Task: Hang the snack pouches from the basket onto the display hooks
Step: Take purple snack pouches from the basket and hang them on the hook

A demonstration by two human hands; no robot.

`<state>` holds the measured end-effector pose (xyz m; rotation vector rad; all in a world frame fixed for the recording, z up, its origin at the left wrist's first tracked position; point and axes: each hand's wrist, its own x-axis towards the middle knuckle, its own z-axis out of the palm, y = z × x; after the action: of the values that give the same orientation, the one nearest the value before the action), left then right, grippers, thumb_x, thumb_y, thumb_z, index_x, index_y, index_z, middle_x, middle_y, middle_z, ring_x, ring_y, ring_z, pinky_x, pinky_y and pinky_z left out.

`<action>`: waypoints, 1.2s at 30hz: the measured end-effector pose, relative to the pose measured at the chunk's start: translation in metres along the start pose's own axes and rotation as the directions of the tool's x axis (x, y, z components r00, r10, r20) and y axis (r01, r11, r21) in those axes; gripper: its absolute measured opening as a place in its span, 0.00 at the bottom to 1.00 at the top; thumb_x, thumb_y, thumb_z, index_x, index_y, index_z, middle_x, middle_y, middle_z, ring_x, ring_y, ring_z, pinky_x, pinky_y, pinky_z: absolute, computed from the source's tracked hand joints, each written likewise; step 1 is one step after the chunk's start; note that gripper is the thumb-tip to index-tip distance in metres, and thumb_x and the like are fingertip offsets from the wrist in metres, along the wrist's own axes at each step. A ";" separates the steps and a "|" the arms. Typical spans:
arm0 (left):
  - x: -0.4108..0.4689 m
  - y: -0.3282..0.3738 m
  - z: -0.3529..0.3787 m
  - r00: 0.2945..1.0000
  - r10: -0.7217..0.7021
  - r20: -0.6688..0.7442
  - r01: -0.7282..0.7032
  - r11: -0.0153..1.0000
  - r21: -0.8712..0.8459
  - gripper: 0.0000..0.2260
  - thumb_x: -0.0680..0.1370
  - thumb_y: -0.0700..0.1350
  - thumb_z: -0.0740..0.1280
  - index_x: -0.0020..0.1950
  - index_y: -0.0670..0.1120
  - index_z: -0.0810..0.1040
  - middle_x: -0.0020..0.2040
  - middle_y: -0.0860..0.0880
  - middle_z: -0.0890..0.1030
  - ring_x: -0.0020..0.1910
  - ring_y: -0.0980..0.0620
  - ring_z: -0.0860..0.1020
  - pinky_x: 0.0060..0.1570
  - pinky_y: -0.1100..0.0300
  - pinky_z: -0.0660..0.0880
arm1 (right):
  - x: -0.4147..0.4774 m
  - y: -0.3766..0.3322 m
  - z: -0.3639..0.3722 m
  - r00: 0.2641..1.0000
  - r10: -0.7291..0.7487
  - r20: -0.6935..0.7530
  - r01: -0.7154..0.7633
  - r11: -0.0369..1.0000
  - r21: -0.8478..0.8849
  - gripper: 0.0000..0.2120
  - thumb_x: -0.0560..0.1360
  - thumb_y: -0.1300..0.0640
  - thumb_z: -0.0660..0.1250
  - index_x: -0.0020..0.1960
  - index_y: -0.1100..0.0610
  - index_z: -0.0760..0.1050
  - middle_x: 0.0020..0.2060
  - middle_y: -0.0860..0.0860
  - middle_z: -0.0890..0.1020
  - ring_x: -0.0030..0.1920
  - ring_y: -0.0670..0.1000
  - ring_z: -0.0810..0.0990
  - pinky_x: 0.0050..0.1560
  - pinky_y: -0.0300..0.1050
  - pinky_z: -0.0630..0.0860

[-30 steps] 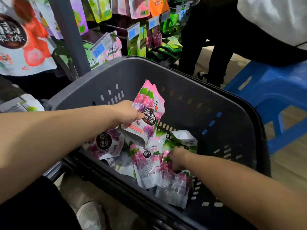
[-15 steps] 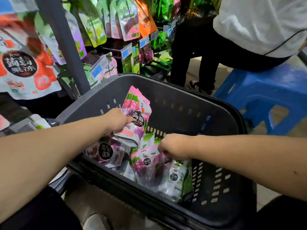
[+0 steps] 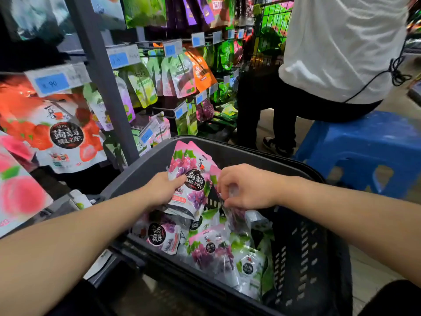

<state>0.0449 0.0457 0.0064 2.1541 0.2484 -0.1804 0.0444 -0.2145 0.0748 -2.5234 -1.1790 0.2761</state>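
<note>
Pouches (image 3: 190, 179) pink, grape-printed, black round label.

One grey basket (image 3: 307, 236), two hands (image 3: 164, 190) (image 3: 248, 188), one blue stool (image 3: 364, 142), roughly six loose grape pouches (image 3: 211, 252) inside

A person in a white top (image 3: 341, 46) sits on a blue plastic stool (image 3: 364, 147) beside a wire cart (image 3: 271, 37).

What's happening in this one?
A person is restocking a snack display. The left hand holds a bunch of grape pouches upright over the grey basket, while the right hand lifts another pouch toward them. More pouches lie in the basket. None of these is on the hooks yet.
</note>
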 end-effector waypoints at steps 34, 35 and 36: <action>-0.019 0.032 0.038 0.956 0.201 0.214 -0.223 0.971 0.082 0.32 0.70 0.78 0.58 0.31 0.50 0.75 0.26 0.56 0.74 0.27 0.60 0.69 0.36 0.59 0.66 | 0.058 0.050 0.033 0.349 0.937 -0.028 -0.129 0.078 0.989 0.05 0.73 0.67 0.65 0.47 0.65 0.79 0.42 0.66 0.83 0.26 0.51 0.74 0.22 0.34 0.65; -0.016 0.031 0.039 0.959 0.190 0.210 -0.204 0.978 0.049 0.27 0.74 0.71 0.64 0.36 0.46 0.79 0.31 0.53 0.80 0.30 0.57 0.74 0.39 0.58 0.69 | 0.058 0.047 0.033 0.362 0.932 -0.033 -0.132 0.087 0.988 0.04 0.73 0.67 0.65 0.44 0.63 0.79 0.38 0.63 0.82 0.22 0.50 0.73 0.22 0.34 0.65; -0.014 0.030 0.040 0.959 0.187 0.212 -0.201 0.979 0.045 0.24 0.76 0.65 0.68 0.40 0.43 0.81 0.36 0.50 0.84 0.34 0.55 0.77 0.41 0.58 0.71 | 0.057 0.046 0.032 0.382 0.923 -0.048 -0.155 0.115 0.981 0.05 0.71 0.69 0.67 0.43 0.62 0.80 0.35 0.60 0.83 0.20 0.48 0.73 0.23 0.35 0.67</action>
<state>0.0373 -0.0056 0.0116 2.1903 -0.0902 -0.3007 0.1028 -0.1907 0.0263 -1.5592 0.4772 0.0478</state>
